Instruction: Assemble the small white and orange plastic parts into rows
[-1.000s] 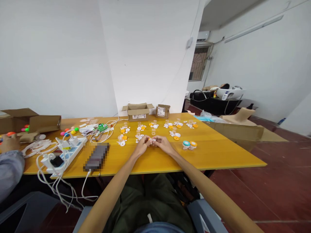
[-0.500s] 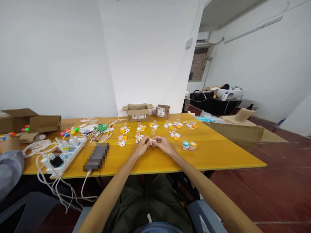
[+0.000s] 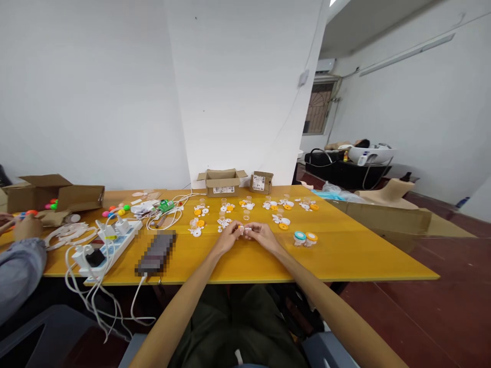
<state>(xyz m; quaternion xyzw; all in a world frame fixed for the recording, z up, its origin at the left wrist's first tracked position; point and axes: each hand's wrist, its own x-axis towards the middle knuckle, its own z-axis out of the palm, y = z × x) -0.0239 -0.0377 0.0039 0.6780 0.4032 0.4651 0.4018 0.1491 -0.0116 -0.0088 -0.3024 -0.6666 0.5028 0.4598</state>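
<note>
Near the lower edge of the view, dark trousers [image 3: 238, 327] lay below the near edge of the yellow tabletop [image 3: 264, 266]. Above it, the left hand [image 3: 229, 238] and the right hand [image 3: 263, 237] met almost tip to tip; the left fingers pinched a small pale piece [image 3: 241, 230], and the right fingers pinched a small white piece [image 3: 248, 230] just beside it. Finer detail of both pieces was too small to tell. Left of the fingers, well apart, lay a blurred dark device [image 3: 156, 253] with a white cable attached, and beyond it a white power strip [image 3: 117, 250] carrying several plugs. Right of the fingers stood a teal-lidded jar [image 3: 299, 237] and, beside it, an orange-lidded jar [image 3: 311, 238]. Just beyond the fingers stood a clear cup [image 3: 246, 215]; farther out, to both sides, were groups of white discs [image 3: 197, 232], orange rings [image 3: 283, 227] and further clear cups. To the far left, another person's hand [image 3: 28, 227] was beside coloured balls, while more balls [image 3: 115, 211] and a green circuit board [image 3: 166, 205] lay nearer the fingers. At the far edge, straight beyond the fingers, stood an open cardboard box [image 3: 222, 185] and a smaller box [image 3: 261, 182]. In the right background, a white basin [image 3: 371, 155] was visible.
</note>
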